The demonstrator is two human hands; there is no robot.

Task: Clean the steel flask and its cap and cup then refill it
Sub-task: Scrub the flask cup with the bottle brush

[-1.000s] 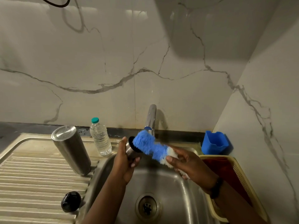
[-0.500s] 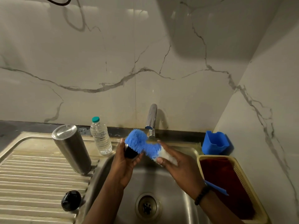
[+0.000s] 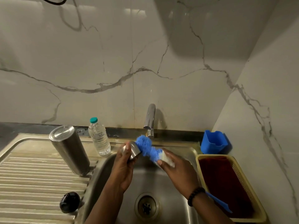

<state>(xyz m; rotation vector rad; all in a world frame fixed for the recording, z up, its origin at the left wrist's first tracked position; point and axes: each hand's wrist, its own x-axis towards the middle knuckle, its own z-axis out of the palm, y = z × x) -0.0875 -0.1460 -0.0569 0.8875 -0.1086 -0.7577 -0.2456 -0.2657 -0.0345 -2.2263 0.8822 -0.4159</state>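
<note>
My left hand (image 3: 124, 165) grips the small steel cup (image 3: 134, 149) over the sink basin (image 3: 113, 168), its open end turned to the right. My right hand (image 3: 178, 168) holds a blue and white bottle brush (image 3: 148, 147), whose blue bristles press against the cup's mouth. The brush's blue handle sticks out past my right wrist. The steel flask (image 3: 69, 149) stands upside down on the ribbed drainboard (image 3: 32, 183) to the left. Its black cap (image 3: 69, 202) lies on the drainboard near the front.
A clear water bottle (image 3: 99, 138) with a teal lid stands beside the flask. The tap (image 3: 150, 120) hangs just behind the brush. A blue holder (image 3: 214, 141) sits in the right corner, with a yellow basket (image 3: 258, 207) holding a dark red cloth in front of it.
The cup has turned in my left hand so its steel side shows instead of its dark opening. The brush head has shifted slightly against it.
</note>
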